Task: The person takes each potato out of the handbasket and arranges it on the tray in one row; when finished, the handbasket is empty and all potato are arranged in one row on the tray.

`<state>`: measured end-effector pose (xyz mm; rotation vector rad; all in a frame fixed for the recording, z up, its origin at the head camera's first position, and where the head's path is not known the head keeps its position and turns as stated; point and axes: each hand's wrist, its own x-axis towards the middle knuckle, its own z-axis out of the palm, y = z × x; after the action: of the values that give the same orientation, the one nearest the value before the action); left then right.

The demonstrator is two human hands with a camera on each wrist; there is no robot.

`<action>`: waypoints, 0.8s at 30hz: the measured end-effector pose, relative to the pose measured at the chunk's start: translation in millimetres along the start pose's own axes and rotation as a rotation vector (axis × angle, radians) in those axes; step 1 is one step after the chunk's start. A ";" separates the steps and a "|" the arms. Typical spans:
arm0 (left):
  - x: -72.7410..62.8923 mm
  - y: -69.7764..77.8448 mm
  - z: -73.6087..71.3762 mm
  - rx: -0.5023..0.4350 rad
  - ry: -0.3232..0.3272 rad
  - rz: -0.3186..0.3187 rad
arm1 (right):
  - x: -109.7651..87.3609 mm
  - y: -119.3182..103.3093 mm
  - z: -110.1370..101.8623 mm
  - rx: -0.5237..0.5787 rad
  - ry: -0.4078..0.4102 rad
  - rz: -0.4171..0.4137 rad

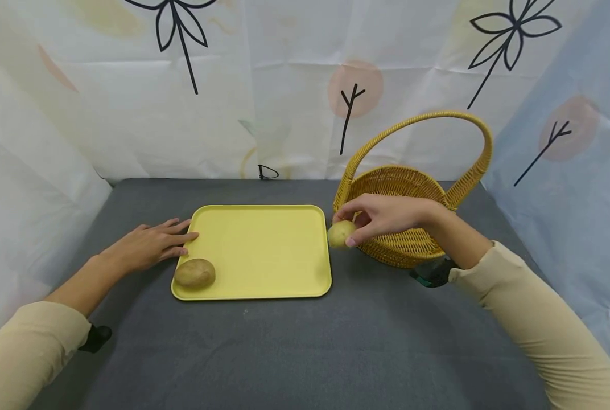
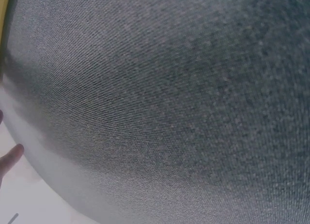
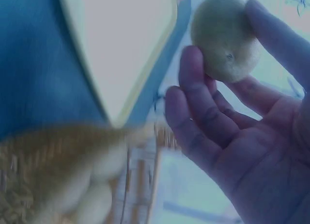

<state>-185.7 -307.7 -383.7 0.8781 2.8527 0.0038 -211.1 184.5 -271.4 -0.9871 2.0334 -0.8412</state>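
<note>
A small pale potato (image 1: 341, 234) is hanging just beside the right edge of a yellow tray (image 1: 264, 250), the right hand (image 1: 384, 215) pinching it between thumb and fingers. A brown potato (image 1: 194, 273) is occupying the tray's near-left corner; the left hand (image 1: 153, 244) is resting spread fingers across its left edge. Behind the right hand, a wicker basket (image 1: 404, 253) is standing toward the grey surface's (image 1: 284, 353) far-right corner.

Table (image 1: 305, 353): dark grey, fabric-textured top. Back edge: white sheet (image 1: 289, 97), creased, printed with black-outlined flowers (image 1: 516, 25) and a pink disc (image 1: 363, 103). Left edge: pale hanging (image 1: 23, 171). Right edge: bluish hanging (image 1: 566, 210) bearing a second pink disc (image 1: 577, 122).
</note>
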 end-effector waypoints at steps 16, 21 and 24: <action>-0.7 1.4 0.1 0.018 0.007 0.009 | 110.3 -5.7 91.8 -0.162 0.111 -0.128; -0.6 0.0 0.1 0.016 0.005 0.007 | 130.1 -4.7 113.1 -0.185 0.124 -0.172; -0.5 -1.1 0.9 0.013 0.007 0.004 | 139.3 -7.3 119.4 -0.214 0.151 -0.192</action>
<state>-185.8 -309.0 -384.6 0.8884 2.8609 -0.0117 -174.6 35.9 -372.9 -1.2886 2.2178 -0.8304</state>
